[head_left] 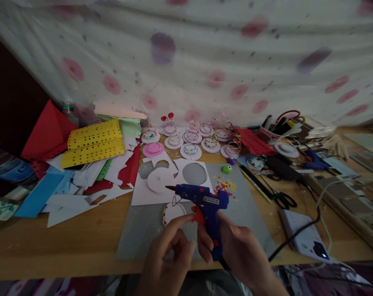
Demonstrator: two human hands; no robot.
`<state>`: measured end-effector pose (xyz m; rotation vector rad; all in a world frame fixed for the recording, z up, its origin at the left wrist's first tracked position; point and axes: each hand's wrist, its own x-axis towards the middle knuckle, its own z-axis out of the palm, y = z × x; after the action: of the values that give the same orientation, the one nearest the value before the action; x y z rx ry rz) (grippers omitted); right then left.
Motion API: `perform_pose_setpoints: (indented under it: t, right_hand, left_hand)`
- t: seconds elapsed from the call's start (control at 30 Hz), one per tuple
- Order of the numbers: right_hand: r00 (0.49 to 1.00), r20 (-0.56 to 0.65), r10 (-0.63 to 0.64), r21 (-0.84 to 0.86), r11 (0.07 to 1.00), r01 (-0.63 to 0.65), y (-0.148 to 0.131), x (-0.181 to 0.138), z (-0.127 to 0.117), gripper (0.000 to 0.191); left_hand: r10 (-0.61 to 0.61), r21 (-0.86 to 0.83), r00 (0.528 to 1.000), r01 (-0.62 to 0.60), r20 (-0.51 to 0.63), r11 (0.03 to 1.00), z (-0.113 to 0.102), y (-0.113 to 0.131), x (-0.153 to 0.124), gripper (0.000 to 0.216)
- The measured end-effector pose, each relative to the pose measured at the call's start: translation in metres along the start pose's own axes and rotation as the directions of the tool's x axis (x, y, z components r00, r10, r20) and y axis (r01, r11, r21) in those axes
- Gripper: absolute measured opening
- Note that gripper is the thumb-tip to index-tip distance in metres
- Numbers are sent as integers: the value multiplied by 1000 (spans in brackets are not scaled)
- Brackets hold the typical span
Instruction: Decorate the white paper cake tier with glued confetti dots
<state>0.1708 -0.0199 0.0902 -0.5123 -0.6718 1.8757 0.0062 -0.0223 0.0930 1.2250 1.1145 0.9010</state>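
My right hand is wrapped around the handle of a blue hot glue gun with a red trigger. The gun's dark nozzle points left, over the white card sheet. Close beside the trigger is my left hand, its index finger stretched toward it and thumb apart; whether the fingertip touches the trigger I cannot tell. I see nothing held in that hand. Just beyond it lies a small white paper disc edged with coloured dots, with a thin loop near its upper rim. A cut white circle rests on the card sheet.
Several decorated paper discs stand along the back. Paper scraps and yellow dotted paper pile up at left. Red and yellow bits lie on the grey mat. At right are scissors, a phone and cables.
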Motion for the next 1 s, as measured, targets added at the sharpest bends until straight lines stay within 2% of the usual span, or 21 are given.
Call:
perform_pose_setpoints:
  t: [0.37,0.57,0.7,0.87,1.0]
  right_hand:
    - [1000,-7,4,-14,1000,-4,2,0,0,37]
    - [1000,-9,18,-26,1000,-18,4,0,-1,38]
    - [1000,-24,6,-74,997,-8,7,-2,-4,40]
    - [998,-66,15,-260,965,-31,9,-7,-9,37]
    - [998,-67,17,-266,963,-34,11,-9,-11,38]
  left_hand:
    - [2,15,1000,-2,-17,1000,-2,-11,-6,39]
    - [14,79,1000,-14,-3,997,-3,-13,-7,39]
    - [22,92,1000,-24,13,995,-5,-12,-7,38]
    - [1,89,1000,0,-12,996,-6,-10,-9,36]
    - [34,120,999,-29,-33,992,-5,-9,-11,35]
